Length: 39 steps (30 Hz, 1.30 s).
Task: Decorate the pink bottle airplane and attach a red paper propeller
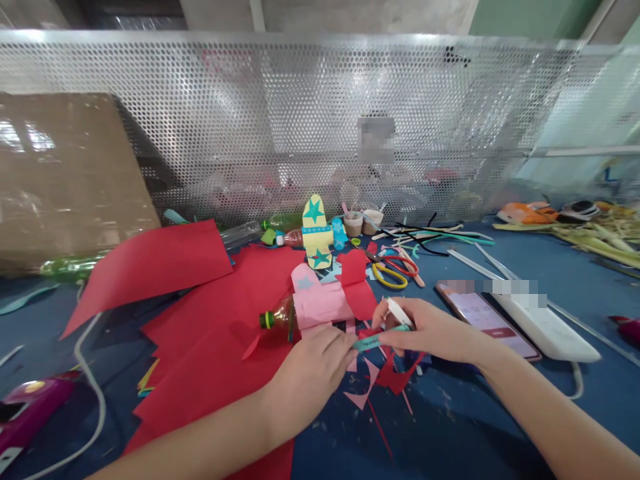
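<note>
A short teal strip of printed tape stretches between my two hands. My left hand is closed, its fingertips at the strip's left end, beside the bottle. My right hand is closed around a small roll of tape with a white edge, from which the strip seems to run. Just beyond my left hand lies a bottle with a green cap, wrapped in pink paper. Red paper pieces sit at its right end, and a pink wing shape with a pale star stands behind it.
Large red paper sheets spread across the left. Yellow and red-handled scissors, a phone and a white power strip lie right. A yellow paper plane stands behind. A purple glue gun is at far left; paper scraps lie below my hands.
</note>
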Each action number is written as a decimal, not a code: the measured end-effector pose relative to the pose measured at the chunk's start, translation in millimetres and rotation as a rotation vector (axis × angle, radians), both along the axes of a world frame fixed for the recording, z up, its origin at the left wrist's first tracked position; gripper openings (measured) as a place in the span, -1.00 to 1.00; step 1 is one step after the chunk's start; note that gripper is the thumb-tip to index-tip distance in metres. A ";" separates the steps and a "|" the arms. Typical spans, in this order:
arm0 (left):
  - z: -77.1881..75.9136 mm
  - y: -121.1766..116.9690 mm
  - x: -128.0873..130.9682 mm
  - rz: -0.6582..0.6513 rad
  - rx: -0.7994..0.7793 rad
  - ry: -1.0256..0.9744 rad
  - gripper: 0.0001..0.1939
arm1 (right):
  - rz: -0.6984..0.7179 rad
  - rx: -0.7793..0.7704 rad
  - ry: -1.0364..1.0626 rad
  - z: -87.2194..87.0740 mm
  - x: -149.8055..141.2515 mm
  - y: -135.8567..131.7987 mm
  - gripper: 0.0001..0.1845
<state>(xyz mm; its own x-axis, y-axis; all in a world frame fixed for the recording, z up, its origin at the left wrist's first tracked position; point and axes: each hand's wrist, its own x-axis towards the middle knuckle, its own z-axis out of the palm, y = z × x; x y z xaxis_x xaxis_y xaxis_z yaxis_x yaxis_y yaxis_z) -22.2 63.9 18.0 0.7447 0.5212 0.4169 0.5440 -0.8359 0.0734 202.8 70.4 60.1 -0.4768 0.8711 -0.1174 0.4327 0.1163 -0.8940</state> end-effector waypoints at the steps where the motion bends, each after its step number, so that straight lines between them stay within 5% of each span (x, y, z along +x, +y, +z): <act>1: -1.0 -0.2 0.5 0.028 -0.149 -0.071 -0.73 | -0.042 0.022 0.003 0.5 -3.2 -0.9 -0.82; 4: 0.4 -3.0 0.8 0.062 -0.557 -0.227 -0.78 | -0.074 0.058 -0.031 1.5 -8.4 -2.4 -0.81; 8: 0.6 -4.8 -0.1 0.106 -0.866 -0.268 -0.79 | -0.022 0.150 -0.063 -1.2 -2.7 1.6 -0.65; 12: -13.2 2.1 0.3 0.084 -1.202 -0.519 -0.73 | -0.390 0.261 -0.136 -12.8 14.8 17.6 -0.46; 17: -22.1 10.0 3.7 0.001 -1.465 -0.522 -0.57 | -0.551 0.386 -0.265 -36.7 33.5 44.2 -0.68; 24: -7.9 6.6 4.4 -0.089 -1.572 -0.582 -0.57 | -0.407 0.348 -0.244 -28.9 29.5 36.2 -0.74; 28: -4.8 1.2 4.7 -0.130 -1.551 -0.621 -0.54 | -0.113 0.123 -0.121 -15.3 3.2 8.1 -0.61; 30: -2.9 -2.1 5.1 -0.152 -1.527 -0.618 -0.52 | 0.026 -0.078 0.131 -13.4 -12.9 -3.3 -0.57; 39: -12.2 0.7 6.2 -0.241 -1.462 -0.579 -0.55 | -0.063 -0.086 0.295 -17.4 -34.5 -15.5 -0.67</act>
<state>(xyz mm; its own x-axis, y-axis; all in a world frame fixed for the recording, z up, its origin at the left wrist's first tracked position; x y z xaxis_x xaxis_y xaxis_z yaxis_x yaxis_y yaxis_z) -16.0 64.5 5.8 0.7908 0.6078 -0.0716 0.0294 0.0792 0.9964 168.3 54.9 42.7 -0.4471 0.8927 -0.0567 0.1572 0.0159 -0.9874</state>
